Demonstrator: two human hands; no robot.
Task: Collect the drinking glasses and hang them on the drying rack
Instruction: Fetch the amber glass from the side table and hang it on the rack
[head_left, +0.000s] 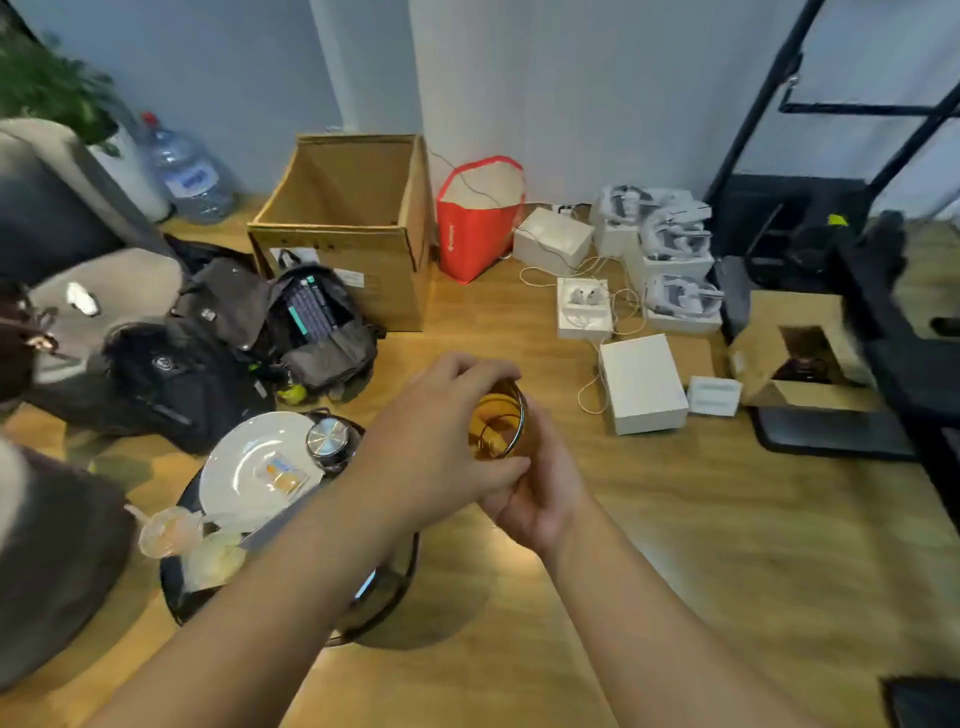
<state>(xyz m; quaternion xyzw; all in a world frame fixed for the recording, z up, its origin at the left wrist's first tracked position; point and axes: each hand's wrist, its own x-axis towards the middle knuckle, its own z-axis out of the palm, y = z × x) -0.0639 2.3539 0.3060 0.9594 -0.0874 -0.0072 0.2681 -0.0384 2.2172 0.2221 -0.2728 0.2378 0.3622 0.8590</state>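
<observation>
An amber drinking glass (497, 426) is held between both hands in the middle of the view, above the wooden floor, its open mouth tilted toward me. My left hand (441, 441) wraps its left side, fingers curled over the rim. My right hand (540, 493) cups it from below and from the right. No drying rack is in view.
A round black side table (291, 597) at lower left carries a white plate (249, 467), a metal-lidded pot (332, 439) and plastic cups (166, 530). Backpacks (234, 343), a cardboard box (348, 228), a red bag (478, 223), white boxes (644, 384) and a black frame (883, 322) surround the floor.
</observation>
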